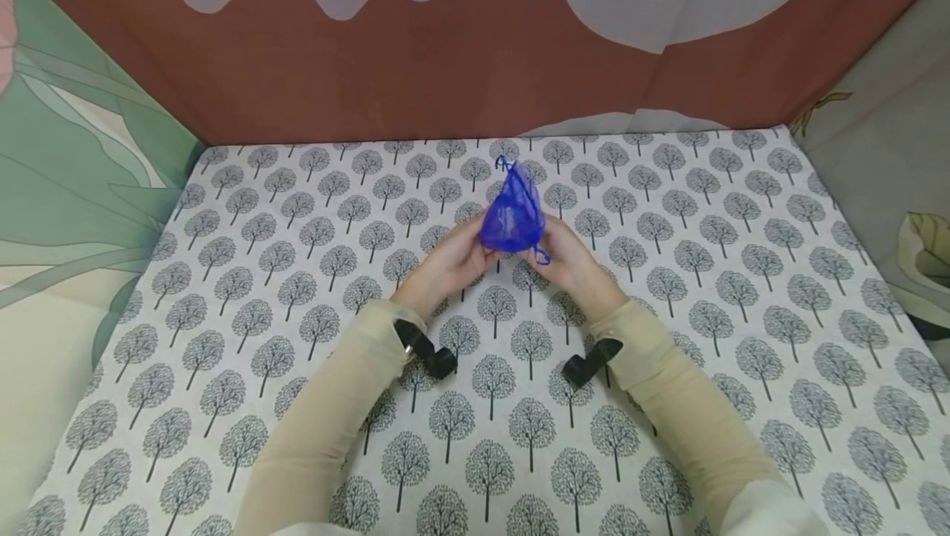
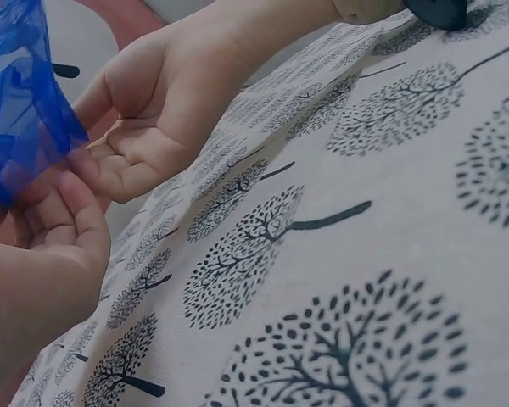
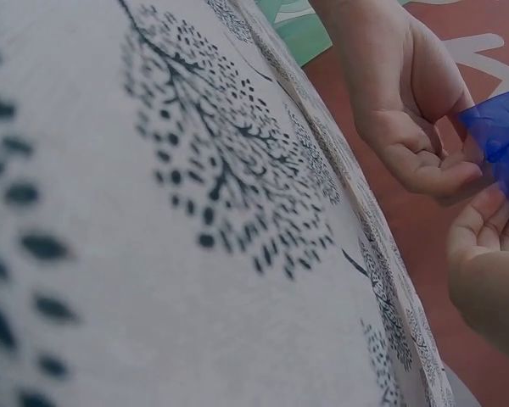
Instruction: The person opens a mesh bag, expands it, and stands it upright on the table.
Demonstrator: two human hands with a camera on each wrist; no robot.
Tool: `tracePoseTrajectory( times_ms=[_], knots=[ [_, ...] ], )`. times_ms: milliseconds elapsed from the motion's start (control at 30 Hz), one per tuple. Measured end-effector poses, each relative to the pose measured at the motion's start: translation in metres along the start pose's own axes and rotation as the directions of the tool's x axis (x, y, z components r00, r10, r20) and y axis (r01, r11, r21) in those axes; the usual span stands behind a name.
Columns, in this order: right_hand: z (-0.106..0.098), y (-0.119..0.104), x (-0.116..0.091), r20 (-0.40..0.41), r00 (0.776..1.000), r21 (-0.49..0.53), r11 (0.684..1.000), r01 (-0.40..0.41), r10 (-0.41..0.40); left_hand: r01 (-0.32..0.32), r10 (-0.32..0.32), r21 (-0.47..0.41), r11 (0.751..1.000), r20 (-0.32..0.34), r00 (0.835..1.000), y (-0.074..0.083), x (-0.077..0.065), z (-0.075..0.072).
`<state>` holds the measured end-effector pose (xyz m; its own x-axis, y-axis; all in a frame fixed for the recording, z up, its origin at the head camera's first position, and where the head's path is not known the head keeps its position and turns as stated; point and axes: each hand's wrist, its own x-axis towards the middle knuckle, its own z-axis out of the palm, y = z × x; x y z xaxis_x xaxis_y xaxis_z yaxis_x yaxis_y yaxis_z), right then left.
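A sheer blue drawstring pouch [image 1: 512, 218] is held up between both hands, with thin cord loops at its top and lower right. It tapers upward, and a paler patch shows through its front. My left hand [image 1: 460, 260] grips the pouch from the left, fingers curled at its lower edge. From the right, my right hand [image 1: 564, 251] holds the other side. In the left wrist view, the fingertips of the right hand [image 2: 165, 106] and left hand [image 2: 55, 246] meet beneath the blue mesh. The pouch partly hides the thumbs and fingers in the head view.
A white cloth with dark tree prints [image 1: 490, 420] covers the table. Behind its far edge stands a reddish-brown patterned backdrop [image 1: 371, 82]. Patterned panels flank the left and right sides. Black wrist cameras [image 1: 426, 350] jut inward from the sleeves.
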<state>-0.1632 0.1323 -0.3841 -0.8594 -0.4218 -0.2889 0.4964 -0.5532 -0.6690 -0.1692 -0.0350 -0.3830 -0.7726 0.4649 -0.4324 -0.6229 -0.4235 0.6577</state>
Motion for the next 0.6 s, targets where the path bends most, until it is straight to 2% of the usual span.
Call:
tracePoseTrajectory(
  times_ms=[100, 233, 433, 600],
  knots=[
    [-0.0003, 0.0007, 0.0003, 0.034, 0.999, 0.034, 0.999, 0.0, -0.002, -0.008, 0.008, -0.002, 1.0, 0.01, 1.0, 0.0004, 0.0004, -0.0002],
    [0.0004, 0.0009, 0.0006, 0.019, 1.0, 0.064, 0.998, -0.012, 0.011, -0.004, 0.005, -0.025, 1.0, 0.006, 1.0, 0.0004, 0.0018, -0.0008],
    [0.0038, 0.0008, 0.0011, -0.004, 1.0, 0.029, 0.999, -0.027, 0.027, 0.027, -0.026, -0.085, 0.996, 0.015, 1.0, 0.001, 0.002, -0.0033],
    [0.0029, 0.0003, 0.0018, 0.012, 1.0, 0.053, 0.998, -0.027, 0.026, 0.013, -0.011, -0.054, 0.998, 0.032, 0.999, 0.0024, 0.0012, -0.0024]
  ],
)
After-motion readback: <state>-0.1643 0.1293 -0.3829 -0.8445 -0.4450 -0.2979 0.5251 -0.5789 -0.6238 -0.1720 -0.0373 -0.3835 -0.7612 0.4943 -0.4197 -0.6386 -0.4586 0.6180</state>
